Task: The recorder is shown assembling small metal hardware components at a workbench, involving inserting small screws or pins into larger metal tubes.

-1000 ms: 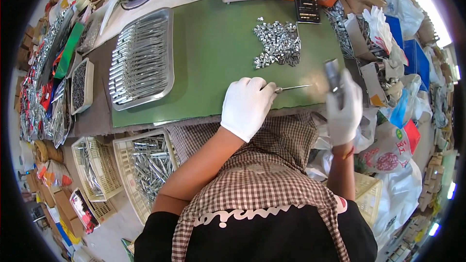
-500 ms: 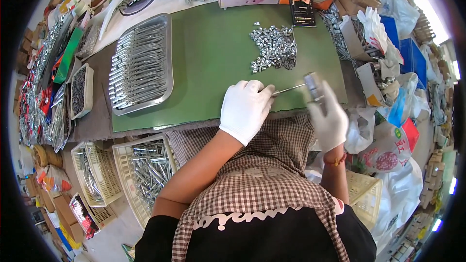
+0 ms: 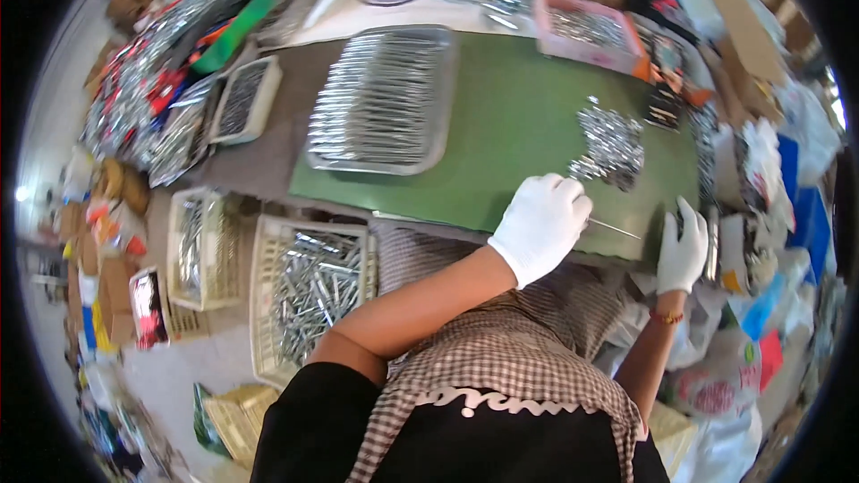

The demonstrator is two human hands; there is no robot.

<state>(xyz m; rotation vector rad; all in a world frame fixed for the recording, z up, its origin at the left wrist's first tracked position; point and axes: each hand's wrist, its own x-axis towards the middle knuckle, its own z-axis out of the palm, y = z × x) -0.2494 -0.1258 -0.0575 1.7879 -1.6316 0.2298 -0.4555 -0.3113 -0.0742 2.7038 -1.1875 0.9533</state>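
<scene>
White-gloved left hand (image 3: 541, 224): fingertips bunched & pinching the near end of a thin, straight, silver metal rod (image 3: 613, 228); grip end hidden by the glove. Rod sticks out to the R of those fingers, just over the near edge of the rectangular green mat (image 3: 501, 89). Long axis runs L–R, free end angled slightly twd the person.

That end points at the white-gloved right hand (image 3: 684, 250), tip stopping short of its thumb, small gap btwn. So L has the rod; R is apart from it, but nearer the free tip. R thumb & forefinger parted w/ a dark gap btwn; can't tell if they're closed on anything. Just R of that hand: a shiny silver metal cylinder (image 3: 713, 246), long side pointing away from the person; touching or not, unclear.

Further out: heap of small shiny silver metal bits (image 3: 613, 148) on the mat, beyond the rod. Rectangular silver metal tray (image 3: 447, 98) well to the L, w/ slim silver rods (image 3: 376, 94) lying side by side, approx. crosswise. Far R corner: pink open box (image 3: 617, 59), dark phone (image 3: 664, 94) beside it.
</scene>
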